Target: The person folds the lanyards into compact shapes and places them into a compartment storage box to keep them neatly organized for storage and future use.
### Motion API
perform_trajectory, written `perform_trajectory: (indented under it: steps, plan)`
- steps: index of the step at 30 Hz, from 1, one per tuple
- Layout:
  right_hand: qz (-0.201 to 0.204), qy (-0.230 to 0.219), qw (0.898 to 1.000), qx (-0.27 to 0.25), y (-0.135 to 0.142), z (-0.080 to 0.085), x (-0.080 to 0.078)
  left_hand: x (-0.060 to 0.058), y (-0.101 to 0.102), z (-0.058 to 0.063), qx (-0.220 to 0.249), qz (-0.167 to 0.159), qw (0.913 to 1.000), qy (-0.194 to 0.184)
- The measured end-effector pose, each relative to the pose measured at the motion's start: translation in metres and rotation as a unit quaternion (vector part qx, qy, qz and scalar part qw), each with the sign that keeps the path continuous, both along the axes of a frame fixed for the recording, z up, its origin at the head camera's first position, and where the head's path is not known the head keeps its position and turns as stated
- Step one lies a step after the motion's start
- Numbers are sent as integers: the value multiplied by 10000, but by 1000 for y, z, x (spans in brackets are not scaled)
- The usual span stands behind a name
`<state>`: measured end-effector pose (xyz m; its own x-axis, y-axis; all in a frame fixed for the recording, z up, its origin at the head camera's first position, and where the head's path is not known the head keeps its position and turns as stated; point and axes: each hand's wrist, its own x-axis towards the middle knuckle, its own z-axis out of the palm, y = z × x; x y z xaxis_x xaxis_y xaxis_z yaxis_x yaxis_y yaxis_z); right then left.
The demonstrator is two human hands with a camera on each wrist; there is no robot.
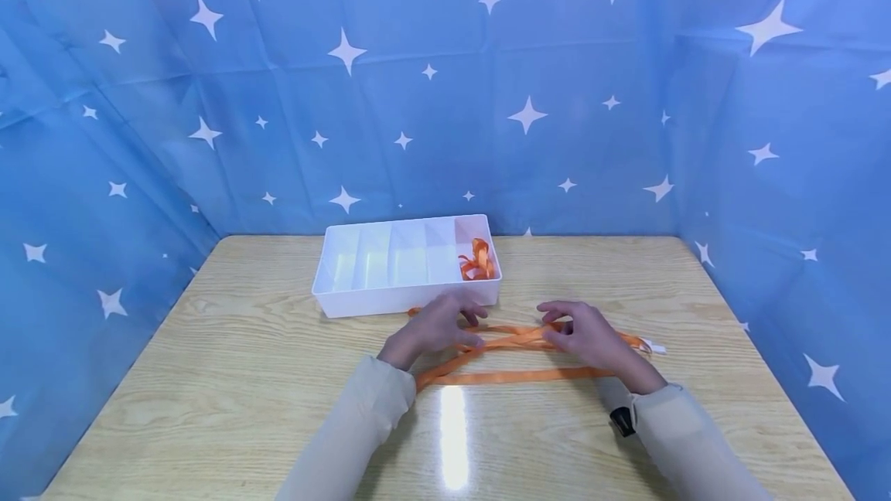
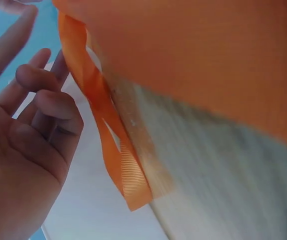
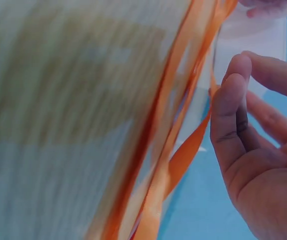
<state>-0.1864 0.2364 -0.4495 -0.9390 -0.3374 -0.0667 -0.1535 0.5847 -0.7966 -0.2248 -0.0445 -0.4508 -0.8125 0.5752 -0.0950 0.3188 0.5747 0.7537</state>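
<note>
"Head view: where does the orange ribbon (image 1: 517, 340) lie?"

"Stretched sideways over the table (image 1: 209, 377), in several strands, some crossing between the two hands. One strand runs along the near side, toward the left sleeve (image 1: 362, 416)."

"Is either hand gripping it?"

"Not that I can see. The left hand (image 1: 442, 325) is over the strands, thumb and fingers apart. Its wrist view shows fingers loosely bent beside the ribbon; whether a fingertip touches it, I cannot tell."

"And the right hand (image 1: 588, 331)?"

"Thumb and forefinger stand apart, the others bent. Its wrist camera puts the ribbon just beside the fingertips; contact is unclear there too."

"Why set the hands that way?"

"I'd judge it puts the crossing between them, reachable from both sides. Laid out long, the strands are probably easier to tell apart."

"What about the white box (image 1: 390, 300)?"

"It stands just behind, probably to be near without crowding the ribbon. Orange loops (image 1: 479, 260) sit in its rightmost compartment, whose walls presumably keep them together. A white piece (image 1: 656, 347) lies by the ribbon's right end, too small to identify."
</note>
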Motion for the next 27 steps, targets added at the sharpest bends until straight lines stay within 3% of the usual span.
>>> perform_trajectory:
  steps: [16,27]
  plan:
    - [140,673,9927,991,-1,-6,3,2,-7,1,-622,-231,9978,16]
    - [-39,848,9885,1249,-2,-7,4,-1,-14,2,-559,-421,9974,146]
